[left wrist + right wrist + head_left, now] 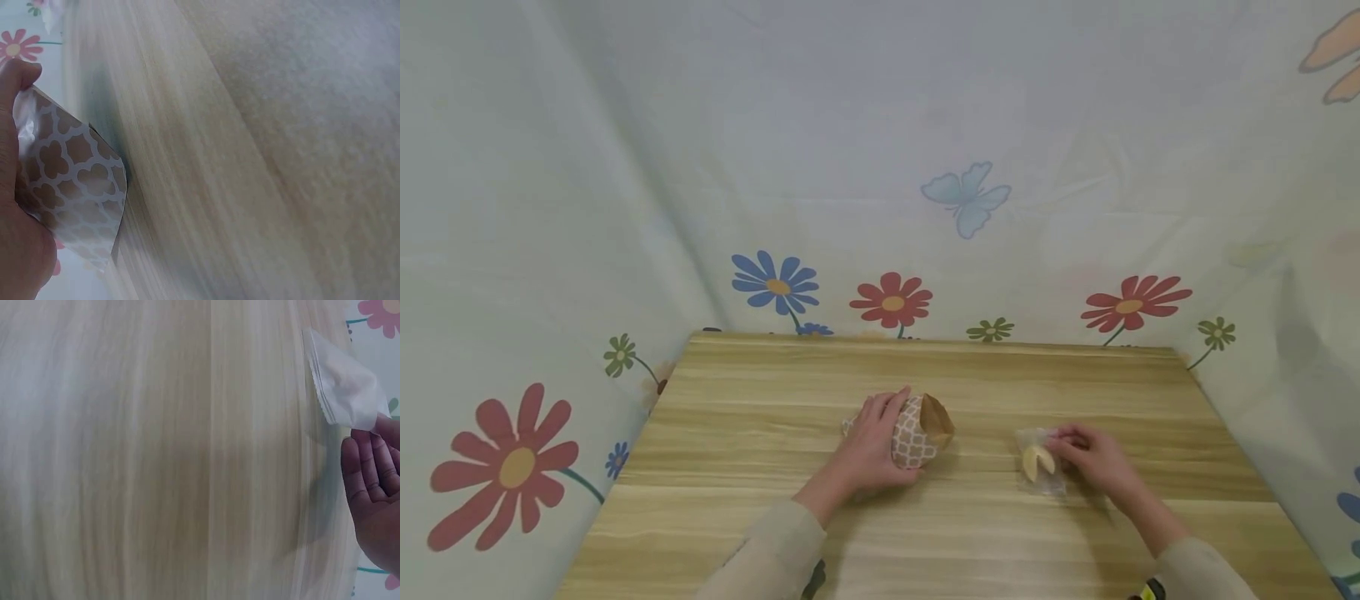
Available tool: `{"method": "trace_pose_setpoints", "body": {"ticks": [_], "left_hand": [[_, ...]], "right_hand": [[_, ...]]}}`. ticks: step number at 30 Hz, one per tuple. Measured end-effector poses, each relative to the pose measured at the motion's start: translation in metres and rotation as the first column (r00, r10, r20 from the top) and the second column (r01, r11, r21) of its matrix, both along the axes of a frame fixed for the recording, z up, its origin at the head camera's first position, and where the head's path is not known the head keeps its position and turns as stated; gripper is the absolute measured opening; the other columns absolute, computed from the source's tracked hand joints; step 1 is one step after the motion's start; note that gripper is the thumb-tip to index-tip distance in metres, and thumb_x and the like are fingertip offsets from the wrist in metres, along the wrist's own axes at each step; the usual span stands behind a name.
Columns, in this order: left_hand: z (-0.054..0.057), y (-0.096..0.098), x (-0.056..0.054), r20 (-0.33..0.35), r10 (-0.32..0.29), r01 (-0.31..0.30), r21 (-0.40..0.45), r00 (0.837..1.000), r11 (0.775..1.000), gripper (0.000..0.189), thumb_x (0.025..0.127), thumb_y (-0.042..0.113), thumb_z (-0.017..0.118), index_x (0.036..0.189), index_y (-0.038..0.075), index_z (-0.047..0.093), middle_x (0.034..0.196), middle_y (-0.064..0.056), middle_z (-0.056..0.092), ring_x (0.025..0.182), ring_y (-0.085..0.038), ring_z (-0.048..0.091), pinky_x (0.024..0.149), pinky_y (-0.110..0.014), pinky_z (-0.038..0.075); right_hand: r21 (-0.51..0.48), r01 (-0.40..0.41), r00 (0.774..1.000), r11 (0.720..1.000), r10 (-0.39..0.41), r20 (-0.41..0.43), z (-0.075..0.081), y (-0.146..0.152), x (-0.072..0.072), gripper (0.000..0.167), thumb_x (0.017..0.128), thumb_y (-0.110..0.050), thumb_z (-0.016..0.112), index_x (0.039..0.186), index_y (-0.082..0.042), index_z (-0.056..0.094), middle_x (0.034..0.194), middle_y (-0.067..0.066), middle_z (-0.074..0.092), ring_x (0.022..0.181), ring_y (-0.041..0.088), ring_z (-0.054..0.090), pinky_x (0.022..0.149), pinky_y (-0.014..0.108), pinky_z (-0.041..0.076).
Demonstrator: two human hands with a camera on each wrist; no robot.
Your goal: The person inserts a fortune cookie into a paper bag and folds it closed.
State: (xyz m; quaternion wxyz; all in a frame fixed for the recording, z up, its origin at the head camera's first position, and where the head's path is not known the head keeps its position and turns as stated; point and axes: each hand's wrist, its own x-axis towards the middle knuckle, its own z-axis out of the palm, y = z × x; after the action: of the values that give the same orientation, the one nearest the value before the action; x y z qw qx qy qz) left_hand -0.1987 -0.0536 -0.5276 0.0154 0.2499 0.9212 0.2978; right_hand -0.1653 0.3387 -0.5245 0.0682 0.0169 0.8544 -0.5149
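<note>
My left hand (867,450) grips a brown paper bag (912,442) with a white lattice print, lying on its side above or on the table. Its open mouth faces right, toward the other hand. In the left wrist view the thumb and fingers wrap the bag (75,178). To the right, my right hand (1097,462) pinches the edge of a clear plastic wrapper (1032,438) with a fortune cookie (1030,467) inside. The right wrist view shows the wrapper (344,384) between thumb and fingertips, raised off the wood. What the bag contains is hidden.
Both hands work over a wood-grain table (760,375). A pale cloth (850,200) printed with flowers and butterflies hangs behind and at the sides. At the near edge, a dark item (814,577) shows beside the left sleeve, and a black-and-yellow item (1150,590) beside the right.
</note>
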Motion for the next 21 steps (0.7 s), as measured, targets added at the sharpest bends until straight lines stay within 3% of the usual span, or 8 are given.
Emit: {"method": "trace_pose_setpoints", "body": {"ticks": [4, 11, 21], "left_hand": [[0.001, 0.001, 0.0, 0.01, 0.003, -0.003, -0.006, 1.0, 1.0, 0.126, 0.072, 0.051, 0.093, 0.171, 0.019, 0.022, 0.161, -0.006, 0.037, 0.147, -0.027, 0.038, 0.128, -0.054, 0.03], [0.002, 0.001, 0.001, 0.004, -0.007, 0.007, -0.012, 1.0, 1.0, 0.127, 0.072, 0.05, 0.093, 0.171, 0.018, 0.021, 0.161, -0.007, 0.037, 0.151, -0.029, 0.036, 0.132, -0.051, 0.018], [0.002, 0.003, 0.0, -0.014, -0.031, 0.03, -0.027, 0.999, 0.999, 0.127, 0.072, 0.048, 0.094, 0.171, 0.016, 0.021, 0.161, -0.008, 0.038, 0.151, -0.027, 0.036, 0.133, -0.048, 0.013]], "right_hand": [[-0.015, 0.03, 0.999, 0.999, -0.03, -0.028, 0.007, -0.009, -0.004, 0.033, 0.104, -0.016, 0.071, 0.123, 0.011, 0.067, 0.105, 0.014, 0.076, 0.087, 0.008, 0.069, 0.076, 0.026, 0.062], [-0.077, 0.036, 0.996, 0.996, -0.042, -0.083, 0.031, -0.036, -0.015, 0.037, 0.105, -0.025, 0.071, 0.127, 0.005, 0.068, 0.111, 0.014, 0.076, 0.093, 0.011, 0.072, 0.087, 0.035, 0.064], [-0.196, 0.015, 0.983, 0.981, -0.05, -0.174, 0.058, -0.082, -0.029, 0.032, 0.103, -0.021, 0.074, 0.12, 0.006, 0.07, 0.104, 0.012, 0.076, 0.09, 0.013, 0.073, 0.084, 0.029, 0.064]]}}
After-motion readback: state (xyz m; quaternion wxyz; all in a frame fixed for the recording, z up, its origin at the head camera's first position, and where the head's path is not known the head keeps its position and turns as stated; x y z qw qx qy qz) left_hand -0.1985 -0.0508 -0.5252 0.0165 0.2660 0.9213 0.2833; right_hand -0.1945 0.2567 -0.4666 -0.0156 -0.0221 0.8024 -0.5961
